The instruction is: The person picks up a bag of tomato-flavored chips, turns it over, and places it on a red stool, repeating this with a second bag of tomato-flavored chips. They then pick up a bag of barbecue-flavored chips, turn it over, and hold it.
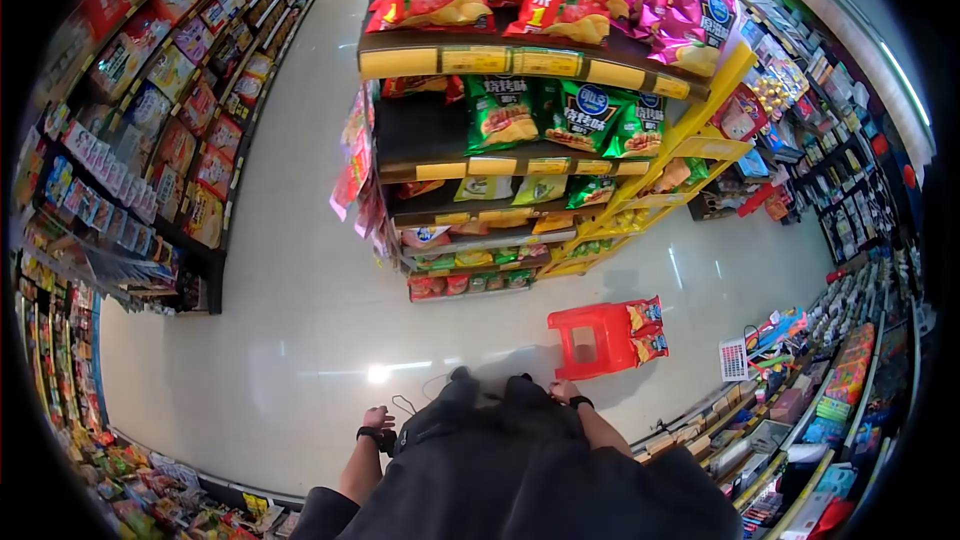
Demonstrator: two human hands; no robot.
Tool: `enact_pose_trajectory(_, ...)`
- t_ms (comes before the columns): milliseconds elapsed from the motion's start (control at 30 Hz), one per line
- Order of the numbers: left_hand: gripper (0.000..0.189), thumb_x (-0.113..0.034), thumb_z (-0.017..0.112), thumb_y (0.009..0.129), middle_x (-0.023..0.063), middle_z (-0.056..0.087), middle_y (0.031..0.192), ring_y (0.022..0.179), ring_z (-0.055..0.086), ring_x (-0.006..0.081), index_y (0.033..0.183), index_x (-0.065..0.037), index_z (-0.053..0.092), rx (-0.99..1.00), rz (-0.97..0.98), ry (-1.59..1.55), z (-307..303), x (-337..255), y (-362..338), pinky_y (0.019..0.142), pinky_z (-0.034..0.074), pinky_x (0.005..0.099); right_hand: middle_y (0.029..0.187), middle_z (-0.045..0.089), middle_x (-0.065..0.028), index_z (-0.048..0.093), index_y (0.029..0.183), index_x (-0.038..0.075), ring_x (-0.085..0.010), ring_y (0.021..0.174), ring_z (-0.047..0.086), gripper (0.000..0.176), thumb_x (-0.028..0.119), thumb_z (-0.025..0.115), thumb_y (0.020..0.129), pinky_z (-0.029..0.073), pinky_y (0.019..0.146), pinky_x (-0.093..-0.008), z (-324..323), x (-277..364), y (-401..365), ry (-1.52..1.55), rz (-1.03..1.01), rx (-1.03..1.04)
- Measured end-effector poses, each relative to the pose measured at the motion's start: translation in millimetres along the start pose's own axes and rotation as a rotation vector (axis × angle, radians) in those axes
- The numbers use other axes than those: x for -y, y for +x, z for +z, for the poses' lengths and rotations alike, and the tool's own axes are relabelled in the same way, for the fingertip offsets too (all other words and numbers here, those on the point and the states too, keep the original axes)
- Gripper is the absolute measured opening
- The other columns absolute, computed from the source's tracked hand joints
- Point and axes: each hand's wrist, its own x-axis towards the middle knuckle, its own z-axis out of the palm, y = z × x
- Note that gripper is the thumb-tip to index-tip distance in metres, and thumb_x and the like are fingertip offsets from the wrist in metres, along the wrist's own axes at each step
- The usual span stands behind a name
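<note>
Dark clothing [520, 480] of the person fills the bottom of the head view, nearest the lens.

1. Left hand [378, 418]: black wristband [370, 433], hanging beside the body over bare floor. Nothing shows in it. It is too small to tell whether the fingers are spread or curled.
2. Right hand [563, 392]: also banded, low by the hip, just beside the red stool. Its grip cannot be told either.
3. Red stool [590, 340]: plastic, upright on the pale glossy floor [300, 320], the nearest thing to the right hand. Judged stiff, light and smooth; best taken by the seat rim.
4. Snack bags [648, 330]: red and yellow, touching the stool's right side. Whether they lie on the seat or lean against it cannot be told. Judged very light, air-filled, slick foil, with contents that crush easily. Pinch the top seam rather than squeeze the belly.
5. Shelf unit [520, 165]: ahead, beyond the stool, with yellow price rails and green, red and pink bags.
6. Side shelving [150, 140]: left of the aisle, packed with packets.
</note>
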Motion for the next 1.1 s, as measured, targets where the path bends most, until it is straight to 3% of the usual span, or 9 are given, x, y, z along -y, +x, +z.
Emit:
enact_pose_trajectory(233, 0.037, -0.026, 0.051, 0.090, 0.0219, 0.067, 0.102, 0.076, 0.067, 0.0329, 0.118, -0.001, 0.049, -0.054, 0.033, -0.162, -6.3, 29.5, 0.5, 0.061, 0.052, 0.0430, 0.091, 0.071, -0.0144, 0.069, 0.101, 0.007, -0.0323, 0.092, 0.067, 0.029, 0.024, 0.050, 0.086, 0.051, 0.082, -0.0419, -9.4, 70.8, 34.0, -0.362, -0.101, -0.103)
enact_pose_trajectory(300, 0.036, -0.025, 0.051, 0.091, 0.0236, 0.067, 0.102, 0.077, 0.068, 0.0354, 0.118, -0.002, 0.048, -0.080, -0.005, -0.209, -4.1, 47.0, -1.2, 0.062, 0.054, 0.0444, 0.092, 0.071, -0.0144, 0.069, 0.101, 0.007, -0.0326, 0.094, 0.066, 0.029, 0.025, 0.051, 0.086, 0.051, 0.084, -0.0429, -11.0, 88.9, 35.1, -0.358, -0.109, -0.006)
enact_pose_trajectory(333, 0.042, -0.026, 0.051, 0.089, 0.0182, 0.067, 0.098, 0.075, 0.061, 0.0266, 0.120, 0.002, 0.051, -0.085, -0.030, -0.212, -1.4, 49.9, -11.1, 0.061, 0.048, 0.0386, 0.093, 0.071, -0.0144, 0.069, 0.101, 0.007, -0.0327, 0.095, 0.066, 0.029, 0.025, 0.051, 0.086, 0.050, 0.085, -0.0433, -11.7, 96.6, 35.5, -0.354, -0.110, 0.042)
enact_pose_trajectory(500, 0.038, -0.026, 0.051, 0.089, 0.0165, 0.068, 0.097, 0.074, 0.061, 0.0238, 0.112, 0.003, 0.059, -0.168, -0.107, -0.192, 0.5, 61.6, -29.8, 0.057, 0.045, 0.0362, 0.092, 0.071, -0.0140, 0.067, 0.102, 0.003, -0.0271, 0.085, 0.069, 0.029, 0.022, 0.052, 0.086, 0.053, 0.076, -0.0383, -18.9, 100.7, 51.8, -0.142, -0.029, 0.160)
enact_pose_trajectory(600, 0.039, -0.026, 0.052, 0.088, 0.0151, 0.068, 0.098, 0.075, 0.060, 0.0230, 0.112, 0.004, 0.061, -0.194, -0.092, -0.184, 6.3, 44.5, -38.4, 0.058, 0.045, 0.0350, 0.095, 0.071, -0.0156, 0.069, 0.102, 0.005, -0.0306, 0.089, 0.068, 0.032, 0.026, 0.052, 0.084, 0.052, 0.082, -0.0390, -24.8, 92.9, 66.2, -0.053, 0.073, 0.214)
enact_pose_trajectory(633, 0.041, -0.018, 0.050, 0.087, 0.0292, 0.065, 0.102, 0.075, 0.067, 0.0367, 0.118, 0.009, 0.048, -0.141, -0.015, -0.231, 5.0, 39.2, -35.0, 0.062, 0.057, 0.0438, 0.091, 0.072, -0.0138, 0.070, 0.100, 0.005, -0.0261, 0.081, 0.069, 0.032, 0.025, 0.051, 0.084, 0.053, 0.076, -0.0371, -23.1, 92.8, 71.7, -0.020, 0.129, 0.195)
enact_pose_trajectory(733, 0.040, -0.019, 0.050, 0.088, 0.0255, 0.067, 0.098, 0.071, 0.066, 0.0315, 0.117, 0.008, 0.049, -0.137, 0.115, 0.005, 7.9, 13.6, -31.3, 0.059, 0.055, 0.0403, 0.089, 0.072, -0.0114, 0.071, 0.098, 0.006, -0.0222, 0.079, 0.069, 0.032, 0.025, 0.051, 0.084, 0.053, 0.073, -0.0350, -28.3, 89.4, 86.7, 0.129, 0.251, 0.204)
enact_pose_trajectory(833, 0.038, -0.021, 0.052, 0.089, 0.0209, 0.069, 0.094, 0.069, 0.065, 0.0273, 0.116, 0.005, 0.051, -0.109, 0.189, 0.124, 11.8, -19.5, -28.4, 0.058, 0.053, 0.0368, 0.095, 0.071, -0.0139, 0.061, 0.118, 0.002, -0.0210, 0.073, 0.068, 0.037, 0.018, 0.051, 0.087, 0.053, 0.061, -0.0327, -36.9, 101.3, 118.4, 0.136, 0.196, 0.327)
enact_pose_trajectory(1100, 0.036, -0.023, 0.052, 0.090, 0.0184, 0.068, 0.093, 0.069, 0.064, 0.0241, 0.115, 0.004, 0.054, -0.147, 0.324, 0.311, 34.8, -138.5, -17.4, 0.057, 0.051, 0.0347, 0.084, 0.071, -0.0105, 0.067, 0.095, 0.004, -0.0199, 0.064, 0.067, 0.025, 0.023, 0.054, 0.086, 0.052, 0.058, -0.0331, -70.8, 116.4, 166.9, 0.159, 0.047, 0.030)
